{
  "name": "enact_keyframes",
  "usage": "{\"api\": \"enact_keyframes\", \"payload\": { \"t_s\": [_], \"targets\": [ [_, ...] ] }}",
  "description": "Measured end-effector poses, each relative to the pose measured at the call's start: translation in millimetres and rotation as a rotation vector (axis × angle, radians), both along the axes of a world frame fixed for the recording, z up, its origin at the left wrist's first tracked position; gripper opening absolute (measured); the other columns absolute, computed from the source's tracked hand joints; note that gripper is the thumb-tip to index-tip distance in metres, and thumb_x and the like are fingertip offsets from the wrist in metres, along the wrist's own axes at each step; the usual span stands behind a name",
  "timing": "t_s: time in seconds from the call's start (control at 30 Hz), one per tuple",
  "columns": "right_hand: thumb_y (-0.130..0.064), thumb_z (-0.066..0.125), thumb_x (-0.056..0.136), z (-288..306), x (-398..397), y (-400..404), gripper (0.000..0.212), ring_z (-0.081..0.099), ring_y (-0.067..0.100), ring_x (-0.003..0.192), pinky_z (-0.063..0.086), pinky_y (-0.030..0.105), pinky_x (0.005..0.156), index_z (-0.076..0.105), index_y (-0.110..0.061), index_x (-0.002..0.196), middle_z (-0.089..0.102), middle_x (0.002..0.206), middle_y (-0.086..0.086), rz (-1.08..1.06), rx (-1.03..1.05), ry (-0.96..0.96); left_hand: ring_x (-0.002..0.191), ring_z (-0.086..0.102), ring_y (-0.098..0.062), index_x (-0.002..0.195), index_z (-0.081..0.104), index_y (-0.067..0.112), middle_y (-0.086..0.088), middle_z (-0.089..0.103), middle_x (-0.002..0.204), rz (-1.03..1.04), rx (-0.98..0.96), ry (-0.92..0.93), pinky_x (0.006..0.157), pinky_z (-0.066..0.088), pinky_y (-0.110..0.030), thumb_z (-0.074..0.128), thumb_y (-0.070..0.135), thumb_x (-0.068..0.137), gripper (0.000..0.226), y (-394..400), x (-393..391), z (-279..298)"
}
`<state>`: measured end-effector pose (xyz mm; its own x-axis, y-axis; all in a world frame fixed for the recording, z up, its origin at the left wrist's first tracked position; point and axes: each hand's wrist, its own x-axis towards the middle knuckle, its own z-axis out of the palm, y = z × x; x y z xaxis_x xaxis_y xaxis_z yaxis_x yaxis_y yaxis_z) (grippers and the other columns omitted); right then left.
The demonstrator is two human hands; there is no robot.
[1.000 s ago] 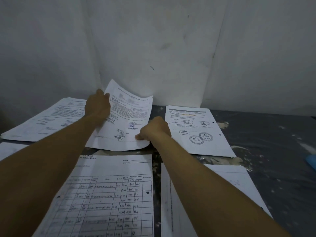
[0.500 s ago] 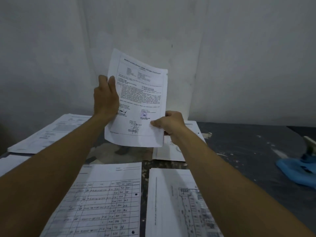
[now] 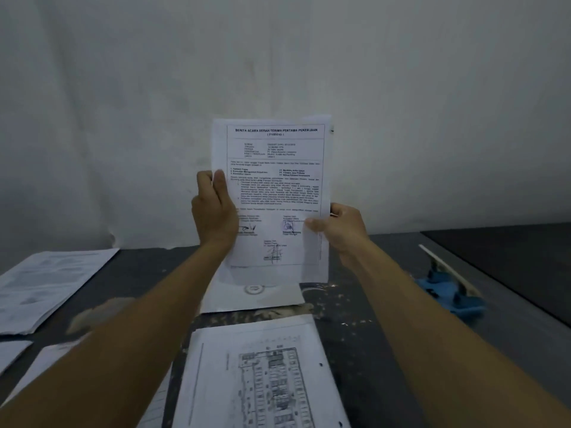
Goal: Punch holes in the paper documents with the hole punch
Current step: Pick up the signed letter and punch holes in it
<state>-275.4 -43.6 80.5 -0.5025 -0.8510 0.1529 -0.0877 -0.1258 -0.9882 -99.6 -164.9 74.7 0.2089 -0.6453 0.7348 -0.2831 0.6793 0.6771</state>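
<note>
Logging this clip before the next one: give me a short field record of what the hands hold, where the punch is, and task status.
held item: printed document, upright, clear of the table
left hand: grips its left edge
right hand: pinches its lower right edge
hole punch: blue, on the table at right, untouched
other papers: floor plan sheet near, stack at left
status: held document not yet at the punch

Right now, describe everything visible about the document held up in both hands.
The held document is a thin set of white printed sheets, upright and facing the camera, in front of the pale wall. It bears a boxed bold heading, blocks of text, signatures and a bluish stamp low down. The left hand grips its left edge; the right hand pinches its lower right edge. It hangs above the table, touching nothing else.
</note>
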Motion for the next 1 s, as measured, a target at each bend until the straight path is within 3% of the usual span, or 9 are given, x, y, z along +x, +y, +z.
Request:
{"api": "enact_keyframes", "payload": {
  "t_s": [0.13,0.3,0.5,0.63,0.77,0.87,1.0],
  "targets": [
    [0.002,0.073,0.085,-10.5,-36.3,25.3,0.028,0.068,0.016,0.091,0.055,0.024,0.076,0.071,-0.01,0.111,0.072,0.104,0.001,-0.053,-0.004,-0.025,0.052,0.043,-0.005,0.096,0.045,0.01,0.01,0.048,0.065,-0.027,0.041,0.039,0.046,0.031,-0.023,0.032,0.037,0.107,0.032,20.3,-45.0,-11.4],
    [0.007,0.072,0.083,-25.8,-72.8,46.8,0.028,0.068,0.013,0.085,0.056,0.02,0.068,0.071,-0.009,0.106,0.072,0.1,0.002,-0.123,-0.005,-0.015,0.06,0.052,-0.002,0.097,0.039,0.014,0.011,0.053,0.073,-0.068,0.106,0.028,0.047,0.034,-0.013,0.03,0.038,0.107,0.028,44.6,-88.8,-30.6],
    [0.01,0.07,0.081,-53.6,-98.7,53.9,0.028,0.063,0.011,0.079,0.052,0.016,0.058,0.068,-0.009,0.101,0.068,0.088,-0.002,-0.181,0.03,-0.016,0.067,0.055,-0.007,0.106,0.044,0.01,0.0,0.06,0.088,-0.141,0.209,0.037,0.053,0.04,-0.021,0.028,0.044,0.105,0.038,58.9,-118.7,-52.5],
    [0.006,0.067,0.082,-71.4,-102.8,46.3,0.017,0.063,0.014,0.077,0.059,0.036,0.074,0.071,-0.004,0.095,0.069,0.084,0.001,-0.227,0.069,0.012,0.067,0.057,-0.014,0.1,0.041,0.013,0.002,0.056,0.077,-0.113,0.239,0.03,0.051,0.038,-0.026,0.025,0.049,0.105,0.04,58.1,-125.0,-69.3],
    [-0.003,0.063,0.082,-60.6,-105.3,36.3,0.003,0.059,0.02,0.074,0.046,0.032,0.062,0.065,-0.003,0.082,0.064,0.079,0.01,-0.28,0.018,0.027,0.062,0.051,-0.01,0.1,0.044,0.008,0.001,0.055,0.076,-0.045,0.219,0.019,0.049,0.035,-0.025,0.026,0.043,0.106,0.04,54.1,-126.9,-60.3],
    [-0.014,0.062,0.085,-52.5,-104.3,28.2,0.021,0.066,0.024,0.078,0.055,0.038,0.068,0.069,0.002,0.096,0.074,0.091,0.013,-0.277,-0.009,0.02,0.063,0.054,-0.008,0.106,0.045,0.006,-0.001,0.059,0.086,-0.029,0.18,0.018,0.052,0.042,-0.022,0.028,0.038,0.107,0.037,47.7,-127.6,-52.6],
    [-0.016,0.06,0.094,-50.7,-104.9,22.7,0.016,0.07,0.022,0.086,0.058,0.039,0.076,0.073,-0.007,0.097,0.075,0.096,0.009,-0.256,-0.021,0.082,0.066,0.058,-0.006,0.108,0.045,0.007,0.002,0.061,0.092,-0.048,0.135,0.004,0.057,0.052,-0.024,0.03,0.039,0.107,0.036,42.6,-124.0,-46.0]
  ]
}}
